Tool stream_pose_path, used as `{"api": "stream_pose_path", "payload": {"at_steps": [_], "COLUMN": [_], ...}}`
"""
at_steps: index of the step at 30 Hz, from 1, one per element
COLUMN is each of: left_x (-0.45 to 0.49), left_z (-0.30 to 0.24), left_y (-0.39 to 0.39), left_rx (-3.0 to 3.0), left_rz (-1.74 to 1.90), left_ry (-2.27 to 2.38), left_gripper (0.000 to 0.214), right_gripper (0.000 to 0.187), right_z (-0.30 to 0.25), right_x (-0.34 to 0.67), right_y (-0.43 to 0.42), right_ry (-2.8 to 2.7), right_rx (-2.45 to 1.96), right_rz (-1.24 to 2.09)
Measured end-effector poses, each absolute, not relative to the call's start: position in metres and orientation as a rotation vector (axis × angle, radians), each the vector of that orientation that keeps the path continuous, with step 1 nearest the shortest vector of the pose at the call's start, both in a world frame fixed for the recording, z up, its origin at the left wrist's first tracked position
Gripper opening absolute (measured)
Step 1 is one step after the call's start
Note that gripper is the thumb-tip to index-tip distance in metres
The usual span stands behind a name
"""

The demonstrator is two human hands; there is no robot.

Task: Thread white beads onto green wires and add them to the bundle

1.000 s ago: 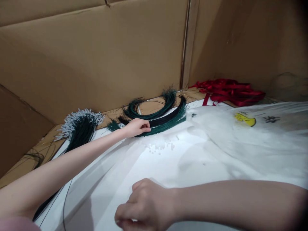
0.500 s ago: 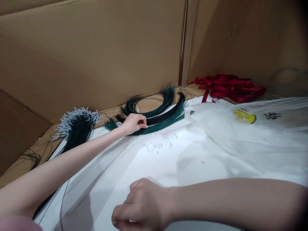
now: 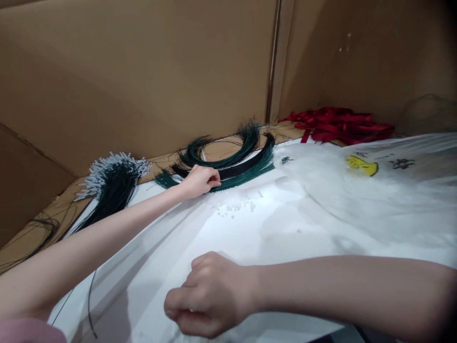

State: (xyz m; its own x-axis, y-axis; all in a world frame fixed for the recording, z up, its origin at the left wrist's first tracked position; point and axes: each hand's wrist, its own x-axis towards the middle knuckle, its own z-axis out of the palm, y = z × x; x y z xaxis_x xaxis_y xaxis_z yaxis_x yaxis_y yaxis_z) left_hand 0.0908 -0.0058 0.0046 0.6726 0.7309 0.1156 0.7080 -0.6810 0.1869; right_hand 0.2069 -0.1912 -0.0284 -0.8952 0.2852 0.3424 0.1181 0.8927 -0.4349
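My left hand (image 3: pixel 202 182) reaches out to a curved bundle of dark green strands (image 3: pixel 246 177), its fingers bent together at the bundle's near edge. Whatever its fingertips pinch, if anything, is hidden. Small white beads (image 3: pixel 233 206) lie loose on the white surface just in front of it. Nearer to me, my right hand (image 3: pixel 214 297) is closed above the same white surface, knuckles up. I cannot make out what is inside its curled fingers. One thin dark strand (image 3: pixel 91 309) comes out below my left forearm and lies on the white surface.
Behind lies a second curved green bundle (image 3: pixel 228 162). White-tipped dark strands (image 3: pixel 117 183) are heaped at the left. Red ribbon (image 3: pixel 339 125) is piled at the back right, before a clear plastic bag (image 3: pixel 385 190). Cardboard walls (image 3: pixel 143 81) close off the back.
The view has shifted slightly. The thin dark strand's lower end now shows at the lower left. Both hands stay closed in nearly the same places.
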Motion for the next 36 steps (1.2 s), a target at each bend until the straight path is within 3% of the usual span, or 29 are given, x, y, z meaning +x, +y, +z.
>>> {"api": "stream_pose_path", "payload": {"at_steps": [12, 36], "left_x": [0.102, 0.087], "left_z": [0.005, 0.025], "left_y": [-0.015, -0.015], "left_rx": [2.842, 2.555], "left_rz": [0.220, 0.494], "left_ry": [1.316, 1.272], "left_gripper": [0.009, 0.010], "right_gripper": [0.015, 0.015], "right_z": [-0.039, -0.015], "right_x": [0.207, 0.221], "right_y": [-0.190, -0.156], "right_ry": [-2.373, -1.494], "right_rx": [-0.316, -0.796], "right_rz": [0.451, 1.381]}}
